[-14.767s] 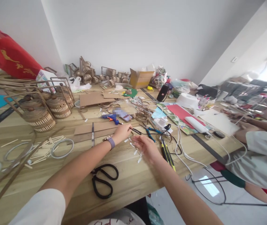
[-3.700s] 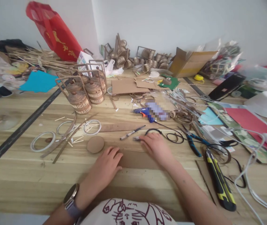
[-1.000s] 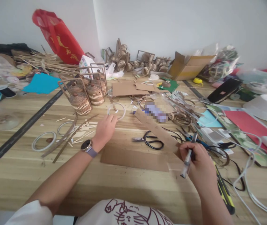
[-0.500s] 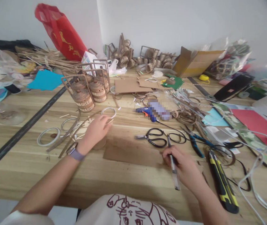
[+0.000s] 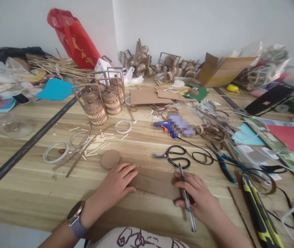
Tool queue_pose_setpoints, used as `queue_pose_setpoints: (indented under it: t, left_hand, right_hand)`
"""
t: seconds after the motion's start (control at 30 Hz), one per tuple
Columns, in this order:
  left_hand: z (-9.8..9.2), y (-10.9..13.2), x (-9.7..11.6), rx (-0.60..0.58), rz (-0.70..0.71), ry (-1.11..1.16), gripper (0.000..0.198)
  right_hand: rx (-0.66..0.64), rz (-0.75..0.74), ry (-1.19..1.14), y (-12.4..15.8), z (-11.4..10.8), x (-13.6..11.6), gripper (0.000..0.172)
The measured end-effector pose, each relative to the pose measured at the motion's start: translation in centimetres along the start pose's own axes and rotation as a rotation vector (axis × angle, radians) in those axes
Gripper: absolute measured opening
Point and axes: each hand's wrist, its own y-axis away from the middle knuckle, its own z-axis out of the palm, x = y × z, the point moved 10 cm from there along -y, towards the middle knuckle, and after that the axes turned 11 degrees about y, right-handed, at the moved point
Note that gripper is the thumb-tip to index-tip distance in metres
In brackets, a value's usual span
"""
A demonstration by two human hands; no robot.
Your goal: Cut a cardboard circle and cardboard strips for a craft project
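Observation:
My left hand lies with its fingers stretched out on the left end of a brown cardboard strip. A round cardboard disc is just beyond its knuckles. In my right hand is a pen, held slanting between thumb and fingers, while the hand rests at the strip's right end. Black-handled scissors sit just beyond the pen's upper end. Thin pale wooden sticks are scattered past the disc, beside a roll of white tape.
Lidded miniature woven baskets with tall handles stand at the back left. A blue glue gun lies mid-table. On the right are pliers, a yellow-black utility knife and loose cables. A cardboard box stands at the back.
My left hand has drawn back from the sticks and tape roll onto the cardboard strip, uncovering the disc. My right hand keeps the pen. The view has shifted slightly.

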Motion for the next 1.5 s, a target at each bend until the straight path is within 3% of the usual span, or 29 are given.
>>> queue_pose_setpoints:
  t: [0.13,0.33,0.57,0.93,1.27,1.5]
  left_hand:
    - [0.4,0.3,0.1,0.021,0.05,-0.064,0.047]
    - [0.8,0.5,0.0,0.073,0.092,-0.138,0.045]
    - [0.7,-0.1,-1.0,0.087,0.04,-0.072,0.039]
    - [-0.1,-2.2,-2.0,0.058,-0.021,0.002,0.042]
    - [-1.3,-0.3,-3.1,0.088,-0.061,0.16,0.038]
    - [-1.7,-0.5,-3.6,0.086,-0.035,0.183,0.032]
  right_hand:
    - [-0.017,-0.028,0.13,1.0,-0.1,-0.5,0.043]
    - [-0.031,0.04,0.148,0.9,0.1,0.4,0.03]
    - [-0.012,0.024,0.122,-0.4,0.1,1.0,0.02]
    - [-0.065,0.073,0.049,-2.7,0.2,2.5,0.024]
    - [-0.076,0.126,-0.023,0.1,-0.9,4.5,0.023]
    - [-0.077,0.131,-0.071,-0.6,-1.7,4.6,0.024]
